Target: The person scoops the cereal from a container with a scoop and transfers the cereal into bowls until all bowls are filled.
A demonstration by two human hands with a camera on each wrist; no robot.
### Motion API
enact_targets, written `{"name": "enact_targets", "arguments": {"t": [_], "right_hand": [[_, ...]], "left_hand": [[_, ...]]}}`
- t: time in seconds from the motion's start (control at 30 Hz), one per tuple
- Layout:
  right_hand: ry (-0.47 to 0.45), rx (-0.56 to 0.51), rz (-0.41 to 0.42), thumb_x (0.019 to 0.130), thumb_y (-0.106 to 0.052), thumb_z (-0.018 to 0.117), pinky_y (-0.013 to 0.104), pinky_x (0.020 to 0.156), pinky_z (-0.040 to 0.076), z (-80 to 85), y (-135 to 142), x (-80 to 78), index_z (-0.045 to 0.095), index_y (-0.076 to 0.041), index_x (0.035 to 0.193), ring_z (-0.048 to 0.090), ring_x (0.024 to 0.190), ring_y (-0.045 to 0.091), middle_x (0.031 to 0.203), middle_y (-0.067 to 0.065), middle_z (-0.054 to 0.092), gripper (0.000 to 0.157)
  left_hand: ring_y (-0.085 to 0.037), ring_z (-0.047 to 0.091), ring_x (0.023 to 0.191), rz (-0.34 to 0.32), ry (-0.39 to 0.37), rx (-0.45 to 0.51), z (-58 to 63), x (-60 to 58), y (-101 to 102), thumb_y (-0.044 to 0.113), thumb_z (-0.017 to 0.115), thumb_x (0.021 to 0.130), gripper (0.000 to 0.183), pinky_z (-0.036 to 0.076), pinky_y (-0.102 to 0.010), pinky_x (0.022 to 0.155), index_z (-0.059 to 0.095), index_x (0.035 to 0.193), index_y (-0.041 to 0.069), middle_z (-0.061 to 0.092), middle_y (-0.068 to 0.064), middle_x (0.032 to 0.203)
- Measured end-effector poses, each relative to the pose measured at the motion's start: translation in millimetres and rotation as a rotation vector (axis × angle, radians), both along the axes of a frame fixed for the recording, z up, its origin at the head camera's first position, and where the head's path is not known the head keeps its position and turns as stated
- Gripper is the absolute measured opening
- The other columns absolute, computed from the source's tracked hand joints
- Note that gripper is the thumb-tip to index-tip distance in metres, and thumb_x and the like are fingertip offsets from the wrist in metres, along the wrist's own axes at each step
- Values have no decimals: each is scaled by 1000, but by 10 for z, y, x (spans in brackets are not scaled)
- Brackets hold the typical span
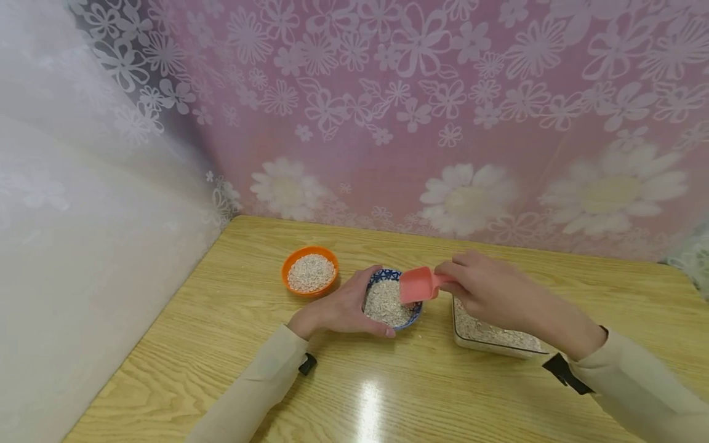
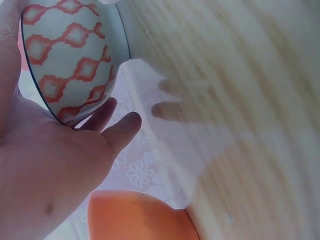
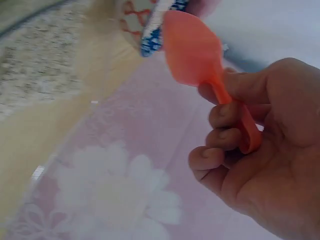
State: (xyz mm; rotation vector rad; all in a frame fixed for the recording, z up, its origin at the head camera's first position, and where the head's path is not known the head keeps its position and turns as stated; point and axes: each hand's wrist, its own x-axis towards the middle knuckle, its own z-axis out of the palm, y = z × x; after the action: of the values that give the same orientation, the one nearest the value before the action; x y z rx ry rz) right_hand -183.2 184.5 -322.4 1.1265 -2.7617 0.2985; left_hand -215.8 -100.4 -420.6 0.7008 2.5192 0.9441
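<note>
My left hand (image 1: pixel 342 309) holds a patterned bowl (image 1: pixel 412 318) from its left side, with the thumb at the near side and the fingers at the far side. Oats (image 1: pixel 384 303) fill much of this bowl. In the left wrist view, the outside of the bowl (image 2: pixel 70 57) is white with red motifs. My right hand (image 1: pixel 493 295) grips a pink-red scoop (image 1: pixel 419 285) by its handle. The scoop is tilted over the bowl's right part, its lower edge close to the oats. In the right wrist view, fingers curl round the scoop's handle (image 3: pixel 248 131).
An orange bowl (image 1: pixel 296 288) of pale flakes stands left of the patterned bowl. Under my right forearm, a rectangular container (image 1: pixel 487 346) holds more oats. All stand on a wooden table (image 1: pixel 332 394); behind it hangs a pink flowered curtain (image 1: pixel 360 154).
</note>
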Motion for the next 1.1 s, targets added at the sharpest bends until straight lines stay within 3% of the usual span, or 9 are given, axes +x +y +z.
{"name": "enact_targets", "arguments": {"t": [0.13, 0.33, 0.47, 0.6, 0.7, 0.8, 0.93, 1.1], "right_hand": [[-34, -94, -22, 97, -10, 68, 29, 68, 45, -155, 151, 6, 72, -10, 117, 54, 80, 8, 97, -2, 69, 20], [-98, -301, -48, 100, -8, 65, 23, 65, 42, -360, 368, 33, 70, -9, 121, 49, 75, 1, 104, 0, 73, 22], [-124, -414, -86, 101, -7, 63, 23, 58, 43, -427, 548, 77, 69, -11, 122, 51, 67, -1, 97, -3, 72, 23], [-122, -463, -135, 101, -8, 63, 22, 53, 41, -468, 762, 118, 69, -14, 123, 49, 59, 1, 89, -10, 69, 23], [-109, -459, -164, 101, -7, 64, 21, 54, 42, -489, 935, 152, 70, -15, 123, 55, 62, 2, 91, -8, 71, 25], [-120, -426, -204, 100, -7, 64, 19, 59, 48, -502, 1118, 177, 70, -14, 126, 63, 77, -6, 102, 1, 75, 27], [-122, -327, -269, 99, -11, 67, 21, 64, 53, -488, 1342, 194, 70, -13, 126, 62, 92, -13, 114, 11, 75, 27], [-33, -190, -269, 95, -8, 72, 23, 57, 48, -437, 1481, 209, 72, -8, 121, 59, 78, -9, 108, 11, 75, 26]], "left_hand": [[-25, 35, 149, -3, 18, -29, 21, 16, 5, 62, 84, 74, 126, 38, -54, 118, 8, 166, 22, 22, -6, 169], [-24, 35, 149, 10, 91, -5, 90, 45, 16, 64, 81, 76, 120, 41, -52, 116, 8, 165, 31, 17, -1, 169], [-25, 31, 152, 42, 162, 40, 163, 80, 85, 65, 78, 79, 112, 41, -54, 116, 7, 163, 40, 14, 3, 170], [-25, 30, 153, 67, 214, 86, 263, 124, 209, 61, 79, 81, 109, 42, -55, 115, 11, 163, 38, 17, 2, 169], [-24, 32, 152, 62, 221, 121, 320, 148, 328, 58, 81, 82, 108, 43, -53, 115, 14, 164, 36, 21, 2, 168], [-22, 34, 150, 40, 208, 135, 353, 163, 458, 57, 80, 83, 107, 43, -51, 115, 14, 164, 36, 23, 2, 166], [-23, 35, 150, -11, 205, 121, 352, 175, 653, 58, 77, 85, 106, 44, -52, 114, 11, 164, 36, 22, 1, 167], [-23, 32, 153, -61, 171, 100, 331, 244, 884, 60, 75, 86, 107, 42, -51, 117, 6, 164, 37, 19, 1, 169]]}}
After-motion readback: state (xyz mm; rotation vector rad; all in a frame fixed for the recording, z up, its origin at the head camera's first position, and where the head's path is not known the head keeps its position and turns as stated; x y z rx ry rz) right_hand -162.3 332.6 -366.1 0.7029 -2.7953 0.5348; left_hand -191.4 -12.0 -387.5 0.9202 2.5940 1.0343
